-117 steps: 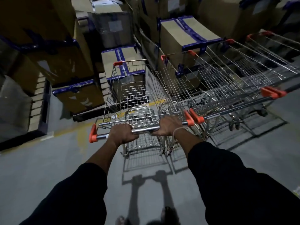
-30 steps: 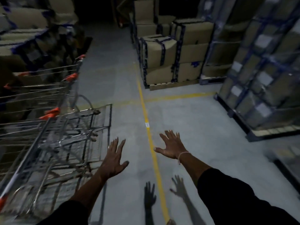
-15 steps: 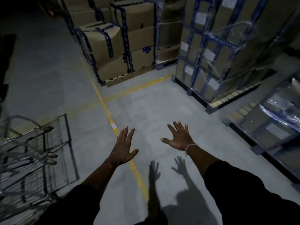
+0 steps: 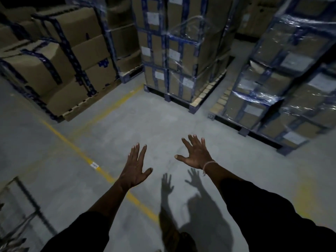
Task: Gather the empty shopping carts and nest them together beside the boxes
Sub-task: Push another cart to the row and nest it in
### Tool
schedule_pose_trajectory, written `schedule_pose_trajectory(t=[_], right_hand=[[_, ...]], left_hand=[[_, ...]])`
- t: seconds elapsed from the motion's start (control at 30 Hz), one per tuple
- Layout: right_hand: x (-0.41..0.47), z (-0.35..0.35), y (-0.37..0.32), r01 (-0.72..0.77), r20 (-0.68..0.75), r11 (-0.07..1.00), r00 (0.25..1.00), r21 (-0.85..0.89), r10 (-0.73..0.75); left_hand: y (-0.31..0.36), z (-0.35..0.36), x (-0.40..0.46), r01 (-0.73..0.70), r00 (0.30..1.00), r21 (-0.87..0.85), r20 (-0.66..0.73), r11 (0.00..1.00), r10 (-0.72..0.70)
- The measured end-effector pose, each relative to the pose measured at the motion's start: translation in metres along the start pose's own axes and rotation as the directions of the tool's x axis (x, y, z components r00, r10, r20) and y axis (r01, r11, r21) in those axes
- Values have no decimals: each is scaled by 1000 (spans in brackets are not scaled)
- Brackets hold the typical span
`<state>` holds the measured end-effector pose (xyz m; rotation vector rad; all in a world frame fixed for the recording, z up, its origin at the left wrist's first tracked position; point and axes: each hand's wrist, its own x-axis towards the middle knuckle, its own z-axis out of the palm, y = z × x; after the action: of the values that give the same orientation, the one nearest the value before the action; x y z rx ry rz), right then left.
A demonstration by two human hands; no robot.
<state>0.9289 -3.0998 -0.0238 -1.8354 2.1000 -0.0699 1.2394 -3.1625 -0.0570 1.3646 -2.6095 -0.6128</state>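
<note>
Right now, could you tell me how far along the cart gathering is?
Nothing is in hand: the left hand and right hand are both open and empty over the bare floor. Only a blurred piece of wire cart shows at the lower left edge, so I cannot judge what is nested. No loose cart appears among the wrapped pallets ahead; whether any remain elsewhere is unseen.

Both arms stretched forward in dark sleeves, left hand [image 4: 135, 170] flat, fingers [image 4: 140, 151] together, right hand [image 4: 197, 156] splayed wide, both palms down, holding nothing
</note>
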Motion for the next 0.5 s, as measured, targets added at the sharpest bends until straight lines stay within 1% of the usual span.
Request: schedule_pose_trajectory(t=[0.23,0.33,0.5], right_hand=[[-57,7,59,-212,-52,974,975,81,217],[-89,10,97,-307,-77,943,945,125,318],[-140,8,173,-434,-113,881,882,188,458]], left_hand=[[35,22,50,-185,978,-4,101,983,184],[71,34,72,-255,955,-22,153,967,256],[149,65,110,-376,899,-59,217,925,379]])
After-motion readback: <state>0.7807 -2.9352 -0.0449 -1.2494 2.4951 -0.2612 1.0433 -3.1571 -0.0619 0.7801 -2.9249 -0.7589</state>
